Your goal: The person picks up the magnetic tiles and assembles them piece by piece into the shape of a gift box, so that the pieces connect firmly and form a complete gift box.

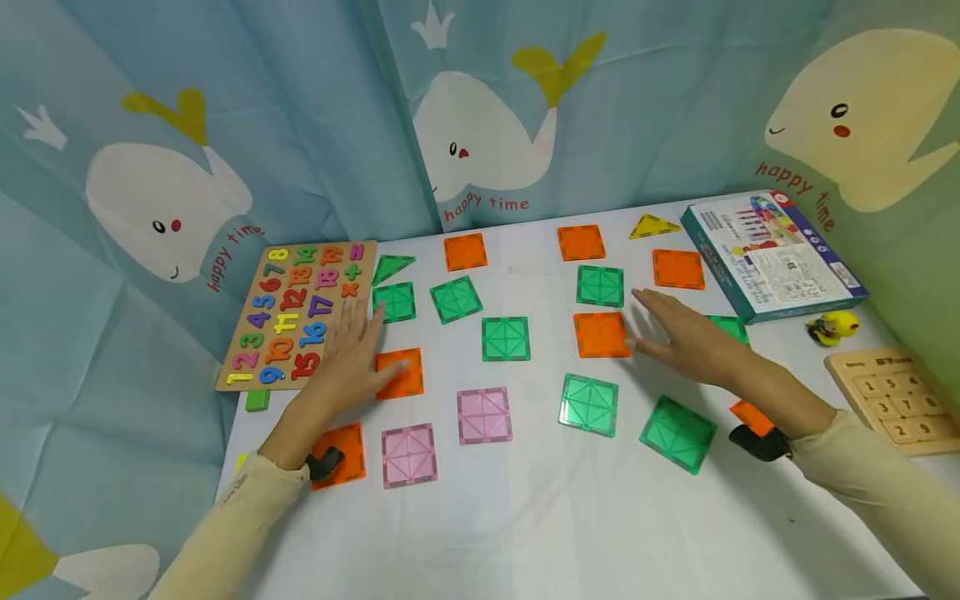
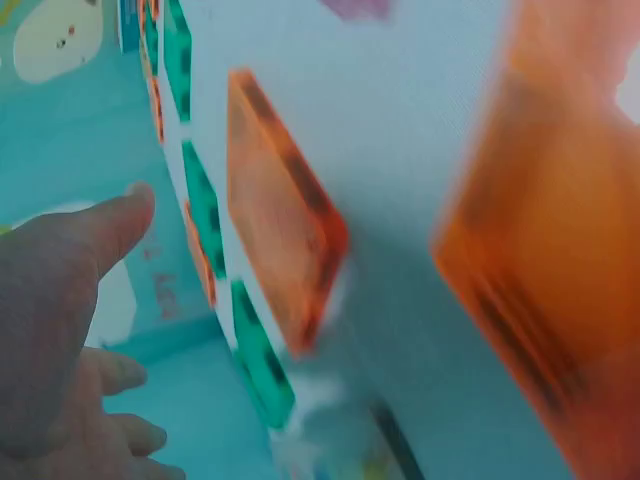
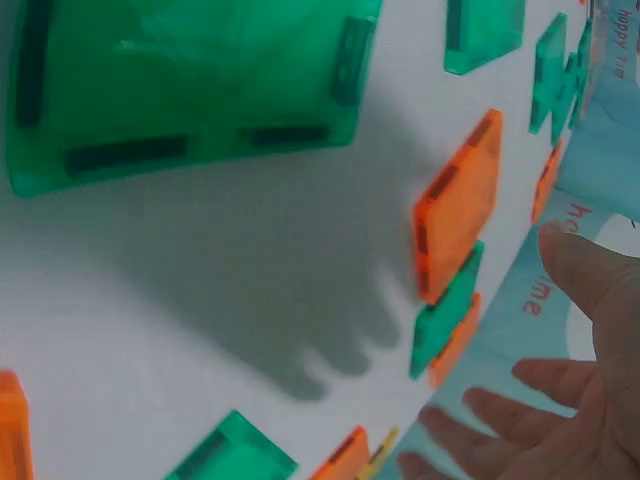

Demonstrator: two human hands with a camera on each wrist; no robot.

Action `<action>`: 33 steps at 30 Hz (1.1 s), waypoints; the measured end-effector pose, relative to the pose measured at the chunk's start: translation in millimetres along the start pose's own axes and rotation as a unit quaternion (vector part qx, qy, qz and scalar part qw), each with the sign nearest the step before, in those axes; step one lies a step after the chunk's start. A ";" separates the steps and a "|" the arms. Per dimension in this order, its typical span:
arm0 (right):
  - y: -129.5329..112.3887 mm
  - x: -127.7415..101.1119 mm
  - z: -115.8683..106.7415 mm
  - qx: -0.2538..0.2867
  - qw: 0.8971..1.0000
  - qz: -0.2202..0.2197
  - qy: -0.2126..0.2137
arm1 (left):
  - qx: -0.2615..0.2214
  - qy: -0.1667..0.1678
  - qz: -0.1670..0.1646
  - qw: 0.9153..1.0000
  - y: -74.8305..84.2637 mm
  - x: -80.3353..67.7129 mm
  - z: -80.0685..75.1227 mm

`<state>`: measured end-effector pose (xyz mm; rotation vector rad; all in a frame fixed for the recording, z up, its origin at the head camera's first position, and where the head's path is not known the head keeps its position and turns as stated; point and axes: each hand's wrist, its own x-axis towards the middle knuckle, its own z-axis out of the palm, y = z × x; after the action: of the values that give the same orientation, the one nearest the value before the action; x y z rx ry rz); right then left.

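Fingers (image 3: 555,380) loosely spread and empty, left hand (image 1: 347,354) and right hand (image 1: 690,343) hover near translucent orange plastic squares (image 1: 602,335), lying flat and separated on the white counter (image 1: 540,525), presumably for easy picking

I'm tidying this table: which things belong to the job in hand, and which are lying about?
Likely the job, spread out: orange tiles, green tiles, pink tiles, yellow tile.

Likely lying about, at the sides: number puzzle, box, yellow toy, wooden board, green block.
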<state>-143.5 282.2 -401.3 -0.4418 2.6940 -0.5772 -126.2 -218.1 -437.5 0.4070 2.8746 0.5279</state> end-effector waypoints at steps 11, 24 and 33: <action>1.2 21.0 21.9 0.004 0.998 -0.066 0.015 | -0.020 -0.011 0.108 0.994 70.0 42.0 24.7; 1.6 34.5 25.7 -0.033 0.997 -0.071 0.017 | 0.039 -0.090 0.166 0.981 112.3 73.0 51.3; -2.5 45.1 28.7 -0.022 0.996 -0.087 0.010 | 0.052 -0.060 0.173 0.982 110.3 72.2 49.6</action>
<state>-171.8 254.0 -436.8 -0.6926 2.7085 -0.5721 -157.2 -81.4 -451.9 0.9324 2.7319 0.3898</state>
